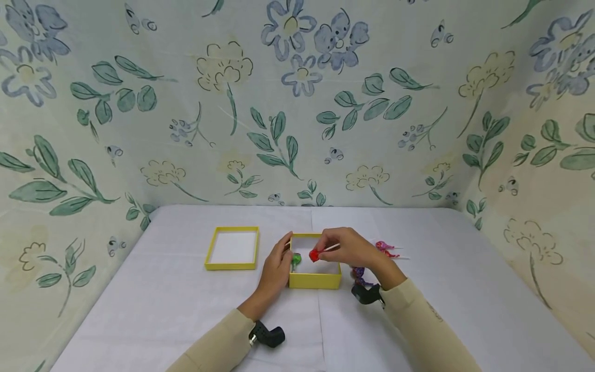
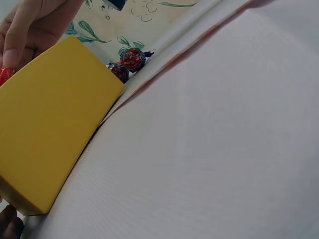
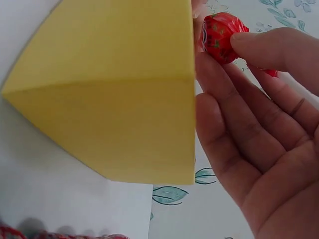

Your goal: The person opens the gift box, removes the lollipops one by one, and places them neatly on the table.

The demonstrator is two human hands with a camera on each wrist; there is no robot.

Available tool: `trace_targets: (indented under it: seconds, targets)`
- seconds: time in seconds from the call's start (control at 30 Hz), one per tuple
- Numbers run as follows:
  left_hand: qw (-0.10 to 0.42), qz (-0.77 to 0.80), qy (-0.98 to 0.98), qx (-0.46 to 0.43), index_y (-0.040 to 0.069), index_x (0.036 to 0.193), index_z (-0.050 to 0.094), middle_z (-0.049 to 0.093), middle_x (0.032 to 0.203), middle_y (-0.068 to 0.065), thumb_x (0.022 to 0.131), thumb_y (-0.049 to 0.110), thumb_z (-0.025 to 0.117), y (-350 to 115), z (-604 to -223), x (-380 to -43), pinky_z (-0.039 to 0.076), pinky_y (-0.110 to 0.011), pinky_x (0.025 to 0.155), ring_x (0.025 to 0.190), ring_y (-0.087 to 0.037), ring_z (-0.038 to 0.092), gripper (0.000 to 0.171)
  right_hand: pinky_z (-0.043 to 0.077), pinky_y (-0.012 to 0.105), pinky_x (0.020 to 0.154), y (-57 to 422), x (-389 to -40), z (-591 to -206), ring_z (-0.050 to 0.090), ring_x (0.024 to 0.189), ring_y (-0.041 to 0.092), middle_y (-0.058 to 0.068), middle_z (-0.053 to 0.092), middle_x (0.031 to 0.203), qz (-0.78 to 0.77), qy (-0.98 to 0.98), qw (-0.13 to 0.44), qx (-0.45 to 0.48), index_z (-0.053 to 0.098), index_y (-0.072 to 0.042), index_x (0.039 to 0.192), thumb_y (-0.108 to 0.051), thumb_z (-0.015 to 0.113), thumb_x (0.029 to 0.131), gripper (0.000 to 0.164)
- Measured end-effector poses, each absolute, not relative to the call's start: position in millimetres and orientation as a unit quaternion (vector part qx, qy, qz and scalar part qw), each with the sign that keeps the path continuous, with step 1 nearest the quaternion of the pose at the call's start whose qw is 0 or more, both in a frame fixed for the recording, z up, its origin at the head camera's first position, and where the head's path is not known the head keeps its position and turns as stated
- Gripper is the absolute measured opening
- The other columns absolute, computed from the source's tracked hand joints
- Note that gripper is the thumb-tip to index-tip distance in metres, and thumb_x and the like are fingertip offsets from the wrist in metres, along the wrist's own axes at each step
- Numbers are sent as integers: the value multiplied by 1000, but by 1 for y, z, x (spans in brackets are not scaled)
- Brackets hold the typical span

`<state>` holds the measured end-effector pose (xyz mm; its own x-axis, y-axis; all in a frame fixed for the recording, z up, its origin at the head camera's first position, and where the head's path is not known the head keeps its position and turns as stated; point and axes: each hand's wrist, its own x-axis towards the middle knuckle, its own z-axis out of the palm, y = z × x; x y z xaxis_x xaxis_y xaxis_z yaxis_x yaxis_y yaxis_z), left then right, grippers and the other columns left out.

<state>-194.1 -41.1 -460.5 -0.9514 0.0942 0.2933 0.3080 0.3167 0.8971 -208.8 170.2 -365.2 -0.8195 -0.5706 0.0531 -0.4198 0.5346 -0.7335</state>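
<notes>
My left hand (image 1: 276, 267) grips the left wall of a yellow box (image 1: 314, 281) with a white inside, its fingers along the outer side. Between thumb and fingers my right hand (image 1: 346, 247) pinches a lollipop in a red wrapper (image 1: 314, 255), its white stick pointing right. The lollipop hangs over the box's open top, and its wrapper shows up close in the right wrist view. Inside the box, against the left wall, lies a green-wrapped lollipop (image 1: 296, 259).
A shallow yellow-rimmed lid (image 1: 231, 266) lies to the left of the box. On the right are pink and red lollipops (image 1: 384, 247) and purple-wrapped ones (image 1: 358, 275), partly behind the right forearm. White cloth (image 1: 153, 310) covers the table; floral fabric (image 1: 297, 155) hangs behind it.
</notes>
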Motion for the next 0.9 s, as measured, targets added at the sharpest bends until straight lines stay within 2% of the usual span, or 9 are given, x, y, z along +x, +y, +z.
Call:
trace_targets:
  seconds: [0.3, 0.4, 0.57, 0.77, 0.9]
  targets:
    - [90, -574, -805, -120, 29, 148, 37, 42, 147, 3, 102, 18, 39, -41, -461, -192, 37, -40, 110, 132, -17, 43, 47, 57, 33, 81, 186, -202, -364, 65, 96, 20, -3, 69, 97, -406, 871, 71, -269, 65, -16, 90, -12, 71, 86, 7]
    - [84, -574, -805, -119, 30, 149, 36, 41, 148, 4, 102, 18, 39, -41, -462, -191, 36, -39, 110, 133, -16, 42, 48, 57, 33, 82, 192, -198, -363, 65, 97, 19, -3, 69, 98, -404, 873, 64, -267, 67, -17, 96, -13, 70, 88, 9]
    - [84, -577, -803, -124, 31, 148, 36, 40, 148, 4, 103, 18, 39, -40, -464, -191, 36, -38, 110, 133, -16, 42, 48, 56, 31, 84, 205, -193, -361, 64, 95, 16, -2, 68, 104, -402, 875, 65, -261, 69, -19, 111, -15, 67, 90, 22]
    - [91, -579, -800, -131, 26, 149, 37, 40, 148, 4, 103, 18, 39, -40, -463, -192, 36, -38, 110, 133, -16, 42, 47, 56, 29, 83, 222, -189, -359, 65, 91, 21, 4, 68, 110, -417, 869, 64, -259, 70, -11, 115, -15, 66, 91, 25]
    - [97, -576, -801, -131, 23, 149, 37, 40, 148, 4, 103, 16, 39, -41, -462, -193, 36, -38, 110, 133, -16, 42, 47, 56, 30, 83, 235, -188, -359, 65, 94, 23, 6, 68, 111, -425, 868, 58, -252, 71, -12, 114, -15, 67, 91, 23]
